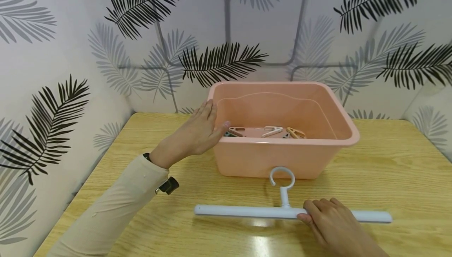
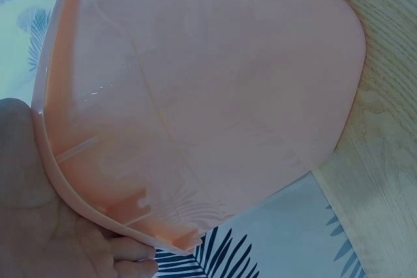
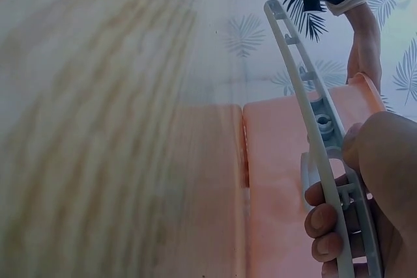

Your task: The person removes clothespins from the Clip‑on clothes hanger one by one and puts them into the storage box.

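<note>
In the head view a pink plastic bin [image 1: 268,159] stands on the wooden table. My left hand [image 1: 197,131] rests with straight fingers on its left rim; the left wrist view shows the palm [image 2: 39,226] against that rim. A light grey bar-shaped hanger [image 1: 243,211] with a round hook lies level in front of the bin, hook toward it. My right hand [image 1: 332,221] grips its bar right of the hook. The right wrist view shows fingers curled round the hanger [image 3: 324,122], whose underside is hollow and ribbed. Several clothespins [image 1: 272,130] lie on the bin's floor, partly hidden by its front wall.
The wooden table [image 1: 399,170] spreads to both sides of the bin. Behind it rises a wall [image 1: 197,13] covered with a leaf pattern, and the same pattern continues at the left. A dark wrist strap with a small device [image 1: 168,185] sits on the left sleeve.
</note>
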`<state>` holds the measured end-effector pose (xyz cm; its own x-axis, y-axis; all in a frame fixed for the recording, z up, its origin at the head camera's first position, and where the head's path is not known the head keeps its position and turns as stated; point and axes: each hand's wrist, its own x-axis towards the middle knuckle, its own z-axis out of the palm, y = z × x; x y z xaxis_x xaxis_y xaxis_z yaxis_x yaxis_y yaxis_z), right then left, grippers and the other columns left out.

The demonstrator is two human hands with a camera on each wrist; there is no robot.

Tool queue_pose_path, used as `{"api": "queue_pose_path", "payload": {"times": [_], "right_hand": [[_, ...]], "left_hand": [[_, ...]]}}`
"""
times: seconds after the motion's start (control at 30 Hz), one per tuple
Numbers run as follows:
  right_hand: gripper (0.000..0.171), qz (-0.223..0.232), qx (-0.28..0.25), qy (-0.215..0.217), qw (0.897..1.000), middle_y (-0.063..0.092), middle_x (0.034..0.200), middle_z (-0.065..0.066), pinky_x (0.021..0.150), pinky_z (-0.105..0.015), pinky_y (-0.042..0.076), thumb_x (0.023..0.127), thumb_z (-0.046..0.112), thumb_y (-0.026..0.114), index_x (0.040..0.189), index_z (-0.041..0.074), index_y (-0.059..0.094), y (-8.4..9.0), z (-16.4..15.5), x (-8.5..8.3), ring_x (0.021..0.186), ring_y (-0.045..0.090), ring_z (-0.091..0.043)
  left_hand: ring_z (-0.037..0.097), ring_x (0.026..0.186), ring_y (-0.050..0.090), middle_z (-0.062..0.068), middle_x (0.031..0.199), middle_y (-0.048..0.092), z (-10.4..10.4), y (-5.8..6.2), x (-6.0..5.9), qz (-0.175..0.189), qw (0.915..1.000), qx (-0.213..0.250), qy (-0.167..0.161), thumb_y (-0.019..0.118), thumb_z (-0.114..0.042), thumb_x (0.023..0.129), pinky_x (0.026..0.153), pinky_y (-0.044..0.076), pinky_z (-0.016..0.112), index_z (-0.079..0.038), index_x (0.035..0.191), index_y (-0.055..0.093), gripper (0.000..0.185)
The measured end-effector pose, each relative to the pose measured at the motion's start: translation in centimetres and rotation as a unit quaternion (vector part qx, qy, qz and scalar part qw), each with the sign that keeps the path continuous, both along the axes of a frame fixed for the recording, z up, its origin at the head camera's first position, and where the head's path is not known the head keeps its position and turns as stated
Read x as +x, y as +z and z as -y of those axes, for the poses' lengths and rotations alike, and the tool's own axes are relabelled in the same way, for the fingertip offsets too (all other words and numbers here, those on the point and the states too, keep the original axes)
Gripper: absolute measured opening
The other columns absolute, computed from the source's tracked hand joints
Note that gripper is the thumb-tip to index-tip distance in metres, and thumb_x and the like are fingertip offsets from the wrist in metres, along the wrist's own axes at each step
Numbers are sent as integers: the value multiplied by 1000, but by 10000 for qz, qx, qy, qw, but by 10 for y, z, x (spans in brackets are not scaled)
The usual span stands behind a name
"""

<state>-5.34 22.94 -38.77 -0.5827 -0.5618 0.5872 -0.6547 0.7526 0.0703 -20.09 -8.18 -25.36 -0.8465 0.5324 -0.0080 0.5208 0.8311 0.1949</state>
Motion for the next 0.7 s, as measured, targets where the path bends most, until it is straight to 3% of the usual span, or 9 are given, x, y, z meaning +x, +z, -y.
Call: {"api": "queue_pose_path", "payload": {"times": [0.2,0.3,0.47,0.7], "right_hand": [[45,155,74,-21,9999,28,61,16,49,-24,30,105,43,20,71,19,37,-4,-1,1,50,39,-8],[44,449,214,-81,9987,28,61,16,50,-23,28,104,44,20,71,20,37,-5,-4,3,50,37,-6],[40,1000,444,-190,9938,28,62,16,52,-23,28,103,43,29,72,19,37,-6,-7,5,53,32,-2],[35,1331,519,-268,9894,28,63,16,53,-23,29,102,38,43,72,20,38,-5,-8,5,54,32,-2]], "left_hand": [[38,146,-1,27,157,1,-1,1,0,39,10000,-2,17,21,-46,104,117,6,44,11,148,9,73],[37,146,-1,26,157,0,-1,2,1,66,10000,-29,38,21,-47,104,117,6,44,11,148,9,74],[37,146,-2,26,157,0,-1,2,1,95,9999,-19,51,20,-48,104,117,5,44,10,148,8,74],[38,146,-2,27,156,0,0,1,0,78,10000,3,37,21,-47,104,117,5,44,11,148,8,74]]}}
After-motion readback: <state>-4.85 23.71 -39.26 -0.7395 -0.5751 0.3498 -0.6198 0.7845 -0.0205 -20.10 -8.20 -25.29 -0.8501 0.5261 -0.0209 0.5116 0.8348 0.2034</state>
